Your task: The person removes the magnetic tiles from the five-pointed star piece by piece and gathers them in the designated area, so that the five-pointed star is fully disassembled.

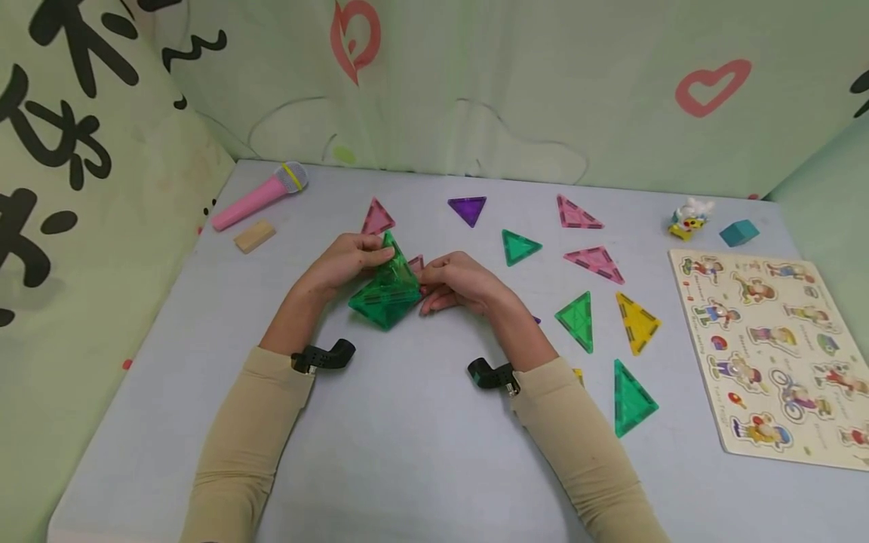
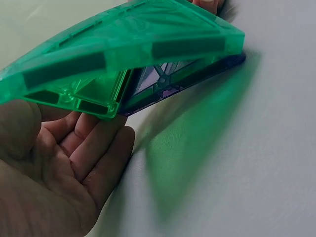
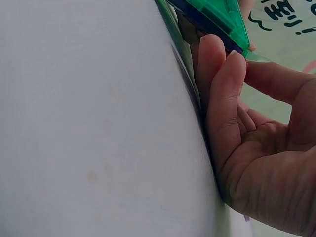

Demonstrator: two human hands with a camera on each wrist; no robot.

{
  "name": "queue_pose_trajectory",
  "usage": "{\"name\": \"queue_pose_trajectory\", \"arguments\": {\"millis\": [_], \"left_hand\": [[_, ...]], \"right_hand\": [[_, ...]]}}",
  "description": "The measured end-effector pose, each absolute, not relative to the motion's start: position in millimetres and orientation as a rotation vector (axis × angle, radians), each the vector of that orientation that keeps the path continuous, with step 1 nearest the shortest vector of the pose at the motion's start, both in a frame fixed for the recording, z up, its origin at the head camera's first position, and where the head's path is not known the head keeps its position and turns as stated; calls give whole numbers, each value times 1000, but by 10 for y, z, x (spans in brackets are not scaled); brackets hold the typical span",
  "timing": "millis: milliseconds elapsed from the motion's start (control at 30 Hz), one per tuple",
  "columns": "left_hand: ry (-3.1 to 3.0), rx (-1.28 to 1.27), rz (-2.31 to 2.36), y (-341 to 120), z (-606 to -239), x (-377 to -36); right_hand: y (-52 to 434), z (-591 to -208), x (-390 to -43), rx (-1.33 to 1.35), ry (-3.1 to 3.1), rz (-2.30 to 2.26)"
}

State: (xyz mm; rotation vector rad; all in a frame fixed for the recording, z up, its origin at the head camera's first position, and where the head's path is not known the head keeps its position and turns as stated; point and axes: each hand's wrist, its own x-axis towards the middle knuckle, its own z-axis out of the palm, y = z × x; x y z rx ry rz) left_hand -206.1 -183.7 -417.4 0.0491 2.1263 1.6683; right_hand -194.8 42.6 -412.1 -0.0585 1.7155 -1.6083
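Several green magnetic triangle tiles form a small pyramid in the middle of the grey table. My left hand grips its upper tile near the tip, thumb and fingers on either side. In the left wrist view the green tile leans over a blue-edged tile, and my fingers reach beneath it. My right hand holds the pyramid's right corner. In the right wrist view its fingertips press on the tile's edge and the thumb reaches its corner.
Loose triangle tiles lie around: pink, purple, green, pink, yellow, green. A picture puzzle board lies at right, with a teal block and toy figure behind. A pink microphone and wooden block are at back left.
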Motion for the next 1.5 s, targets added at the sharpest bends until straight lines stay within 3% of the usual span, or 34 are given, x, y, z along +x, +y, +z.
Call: {"name": "queue_pose_trajectory", "arguments": {"millis": [567, 867, 1267, 1500], "left_hand": [[2096, 36, 1729, -1834, -4185, -2062], [2160, -69, 1761, -2043, -4128, -2079], [2596, -311, 1411, -2574, -4103, -2039], [2801, -378, 1174, -2607, -4177, -2053]], "right_hand": [[445, -4123, -1943, -105, 1609, -1590], [439, -4133, -1934, -124, 1644, -1568], [442, -4145, -1938, -166, 1656, -1548], [445, -4144, -1930, -166, 1666, -1553]]}}
